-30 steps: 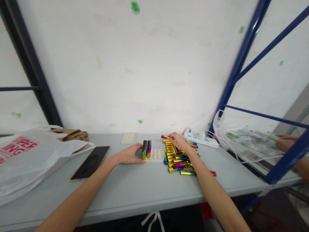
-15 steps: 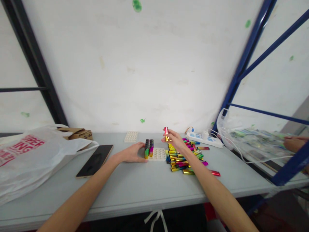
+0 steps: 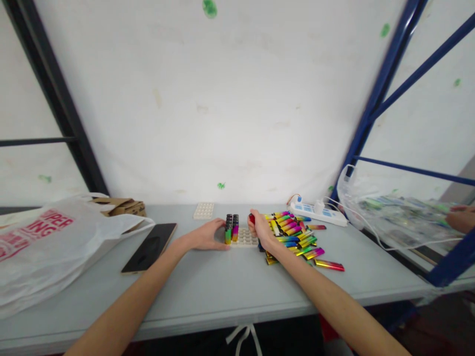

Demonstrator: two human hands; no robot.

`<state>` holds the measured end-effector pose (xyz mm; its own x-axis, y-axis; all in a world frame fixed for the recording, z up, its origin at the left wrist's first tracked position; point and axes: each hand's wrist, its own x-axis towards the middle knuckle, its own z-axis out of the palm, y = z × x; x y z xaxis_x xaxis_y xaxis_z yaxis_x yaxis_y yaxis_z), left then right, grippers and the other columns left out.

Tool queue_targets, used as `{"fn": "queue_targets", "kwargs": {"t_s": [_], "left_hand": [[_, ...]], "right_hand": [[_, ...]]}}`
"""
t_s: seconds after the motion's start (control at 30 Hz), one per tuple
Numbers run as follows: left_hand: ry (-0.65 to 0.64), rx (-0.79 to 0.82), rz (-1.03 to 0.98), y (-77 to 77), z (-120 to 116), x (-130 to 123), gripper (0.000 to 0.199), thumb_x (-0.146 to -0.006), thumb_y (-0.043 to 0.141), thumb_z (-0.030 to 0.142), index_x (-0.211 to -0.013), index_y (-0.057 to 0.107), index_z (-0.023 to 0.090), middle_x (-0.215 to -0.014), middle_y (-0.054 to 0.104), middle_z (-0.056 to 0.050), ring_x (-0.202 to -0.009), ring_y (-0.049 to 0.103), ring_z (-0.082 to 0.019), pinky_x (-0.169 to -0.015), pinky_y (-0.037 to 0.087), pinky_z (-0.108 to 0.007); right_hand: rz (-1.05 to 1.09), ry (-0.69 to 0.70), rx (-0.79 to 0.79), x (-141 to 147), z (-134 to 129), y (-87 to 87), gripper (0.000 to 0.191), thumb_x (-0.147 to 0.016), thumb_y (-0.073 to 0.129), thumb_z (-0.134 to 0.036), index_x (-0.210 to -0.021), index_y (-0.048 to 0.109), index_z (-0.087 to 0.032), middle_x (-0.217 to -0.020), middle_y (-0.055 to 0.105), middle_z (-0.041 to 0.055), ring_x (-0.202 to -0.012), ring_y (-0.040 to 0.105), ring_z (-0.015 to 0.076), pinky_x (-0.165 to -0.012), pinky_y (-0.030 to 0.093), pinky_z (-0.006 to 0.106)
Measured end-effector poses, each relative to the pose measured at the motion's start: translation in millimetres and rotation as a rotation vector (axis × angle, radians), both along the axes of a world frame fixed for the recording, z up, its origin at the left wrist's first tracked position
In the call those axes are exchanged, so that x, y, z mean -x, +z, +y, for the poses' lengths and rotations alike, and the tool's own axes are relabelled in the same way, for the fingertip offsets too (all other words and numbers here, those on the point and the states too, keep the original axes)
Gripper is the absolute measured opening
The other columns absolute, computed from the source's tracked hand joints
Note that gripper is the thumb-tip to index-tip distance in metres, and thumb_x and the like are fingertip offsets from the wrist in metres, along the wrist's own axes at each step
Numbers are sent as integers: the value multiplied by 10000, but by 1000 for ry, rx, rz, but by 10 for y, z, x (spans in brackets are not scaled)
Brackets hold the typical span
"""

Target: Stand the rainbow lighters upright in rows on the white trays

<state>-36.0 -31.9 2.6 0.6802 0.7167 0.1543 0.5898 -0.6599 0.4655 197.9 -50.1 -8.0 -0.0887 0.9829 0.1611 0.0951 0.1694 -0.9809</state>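
Observation:
Several shiny multicoloured lighters (image 3: pixel 232 228) stand upright in two rows at the left end of a white holed tray (image 3: pixel 245 237). My left hand (image 3: pixel 208 236) rests beside them, thumb and fingers spread around the tray's left side. Above the right part of the tray, my right hand (image 3: pixel 261 230) is closed around a red lighter (image 3: pixel 252 218), whose lower part my fingers hide. A loose pile of metallic lighters (image 3: pixel 297 232) lies just right of that hand.
A second white holed tray (image 3: pixel 204 210) lies near the wall. Left are a dark phone (image 3: pixel 150 247), a white plastic bag (image 3: pixel 40 242) and cardboard (image 3: pixel 120 206). A power strip (image 3: pixel 319 212) sits behind the pile. Another person's hand (image 3: pixel 462 219) shows far right.
My right hand has come down and closed more around the red lighter, which was held up in my fingertips. The view has shifted slightly. My left hand stays beside the upright lighters.

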Motion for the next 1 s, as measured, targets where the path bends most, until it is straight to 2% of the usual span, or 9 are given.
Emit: {"fn": "queue_targets", "kwargs": {"t_s": [0.13, 0.37, 0.5, 0.7, 0.8, 0.9, 1.0], "left_hand": [[18, 9, 3, -12, 6, -1, 807, -687, 815, 560, -1341, 550, 169, -1406, 594, -165, -1296, 562, -367, -1134, 422, -477], [15, 2, 1, -27, 18, 10, 779, -676, 815, 597, -1310, 577, 210, -1354, 634, -122, -1260, 585, -363, -1100, 457, -460], [10, 2, 7, -24, 19, 12, 794, -692, 802, 612, -1319, 570, 182, -1363, 618, -151, -1262, 579, -361, -1100, 449, -462], [-1, 6, -2, -31, 26, 13, 810, -692, 798, 626, -1330, 566, 186, -1381, 605, -147, -1260, 576, -355, -1097, 447, -466], [11, -3, -2, -32, 22, 13, 790, -688, 810, 598, -1323, 568, 195, -1369, 614, -140, -1259, 580, -356, -1106, 443, -464], [8, -14, 6, -24, 16, 9, 785, -689, 806, 595, -1313, 570, 182, -1361, 617, -146, -1255, 581, -360, -1113, 439, -466], [-2, -24, 15, -9, 8, 4, 776, -697, 799, 600, -1308, 574, 178, -1348, 625, -145, -1242, 590, -355, -1111, 443, -463]], "right_hand": [[56, -27, 20, 6, -48, 29, 457, -923, 366, -515, -559, 313, -244, -464, 250, -55, -405, 185, 89, -397, 154, 248], [117, -43, 26, -45, -52, 89, 484, -910, 401, -553, -549, 331, -237, -457, 267, -54, -401, 196, 87, -398, 168, 241], [61, -34, 18, -41, -60, 86, 498, -910, 378, -545, -520, 370, -234, -426, 271, -57, -387, 220, 92, -408, 193, 250], [-88, -27, -45, -29, -99, 111, 410, -896, 343, -392, -521, 392, -235, -432, 332, -41, -393, 289, 112, -424, 231, 268], [-114, -32, -62, -30, -89, 101, 447, -928, 327, -420, -530, 402, -233, -439, 336, -40, -405, 308, 119, -442, 258, 271], [-148, -44, -128, -46, -70, 89, 543, -985, 287, -539, -602, 501, -217, -464, 356, -40, -438, 357, 132, -467, 291, 271], [-208, -47, -246, -81, -78, 112, 590, -1021, 239, -604, -841, 630, -200, -554, 436, -38, -497, 432, 141, -507, 337, 263]]}}
